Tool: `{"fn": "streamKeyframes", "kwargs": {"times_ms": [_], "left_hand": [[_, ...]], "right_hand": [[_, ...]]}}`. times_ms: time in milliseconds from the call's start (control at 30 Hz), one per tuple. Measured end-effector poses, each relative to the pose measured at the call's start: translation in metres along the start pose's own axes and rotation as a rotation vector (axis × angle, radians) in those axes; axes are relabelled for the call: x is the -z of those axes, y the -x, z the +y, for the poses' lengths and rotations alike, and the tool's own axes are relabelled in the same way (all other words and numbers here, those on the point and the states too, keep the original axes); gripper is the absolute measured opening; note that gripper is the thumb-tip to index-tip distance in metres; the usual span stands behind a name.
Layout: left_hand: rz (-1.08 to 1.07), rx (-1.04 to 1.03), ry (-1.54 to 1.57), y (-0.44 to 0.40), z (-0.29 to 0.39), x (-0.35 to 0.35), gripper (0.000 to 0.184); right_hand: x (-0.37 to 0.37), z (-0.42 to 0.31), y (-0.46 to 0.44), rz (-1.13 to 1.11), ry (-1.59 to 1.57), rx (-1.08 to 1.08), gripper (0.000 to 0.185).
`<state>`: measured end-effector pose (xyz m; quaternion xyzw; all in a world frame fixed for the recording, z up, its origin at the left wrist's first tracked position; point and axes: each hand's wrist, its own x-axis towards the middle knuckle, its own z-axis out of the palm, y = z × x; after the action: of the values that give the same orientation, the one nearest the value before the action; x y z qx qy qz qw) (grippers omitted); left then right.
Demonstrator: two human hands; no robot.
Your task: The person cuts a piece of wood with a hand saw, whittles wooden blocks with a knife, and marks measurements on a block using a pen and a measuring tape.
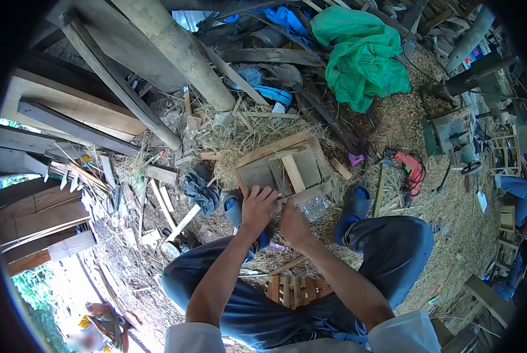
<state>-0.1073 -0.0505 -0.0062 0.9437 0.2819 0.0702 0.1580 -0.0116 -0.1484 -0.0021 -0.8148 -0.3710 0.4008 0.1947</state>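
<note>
Between my feet lies a small wooden frame (273, 147) with dark panels inside and a loose pale slat (293, 173) across it. My left hand (258, 207) grips the frame's near left corner, fingers bent over its edge. Close beside it, my right hand (295, 223) is closed at the near edge of the frame. Whatever sits in those fingers is too small and hidden to make out. Clear plastic (315, 208) lies just right of the near edge.
A red power drill (412, 172) lies to the right on shavings. Dark cloth (201, 191) and wood offcuts lie left. Green plastic sheeting (360, 56) hangs over the far pile beside a wooden post (187, 59). Another person's leg (516, 191) shows at the right edge.
</note>
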Motion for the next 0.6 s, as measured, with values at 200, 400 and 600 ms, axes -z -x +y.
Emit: {"fn": "streamKeyframes", "kwargs": {"times_ms": [200,400,600], "left_hand": [[-0.051,0.006,0.033,-0.002,-0.007,-0.002,0.033],[-0.014,0.002,0.018,-0.003,-0.003,0.0,0.027],[-0.036,0.002,0.02,-0.003,-0.004,0.0,0.024]], "right_hand": [[-0.002,0.009,-0.005,-0.032,-0.04,0.014,0.022],[0.037,-0.008,0.01,-0.144,-0.08,-0.059,0.031],[0.027,-0.004,0.014,-0.126,-0.139,-0.07,0.03]]}}
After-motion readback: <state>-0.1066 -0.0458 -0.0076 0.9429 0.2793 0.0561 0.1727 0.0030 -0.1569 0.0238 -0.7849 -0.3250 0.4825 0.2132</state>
